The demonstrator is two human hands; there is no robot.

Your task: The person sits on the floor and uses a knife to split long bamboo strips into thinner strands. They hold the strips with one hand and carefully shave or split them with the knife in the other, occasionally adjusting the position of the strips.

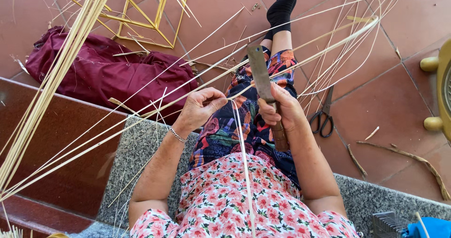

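My right hand (281, 110) grips the wooden handle of a broad flat knife (260, 72), its blade pointing up and away from me. My left hand (201, 107) pinches a thin pale bamboo strip (141, 117) right beside the blade. The strip runs long across the view from lower left to upper right. A peeled sliver (244, 158) hangs down over my floral lap. Both hands are close together above my patterned trousers.
A thick bundle of bamboo strips (51, 78) slants along the left. A maroon cloth (101, 76) lies on the tiled floor, a yellow frame (141, 17) beyond it. Black scissors (323, 118) lie to the right. I sit on a granite ledge (136, 158).
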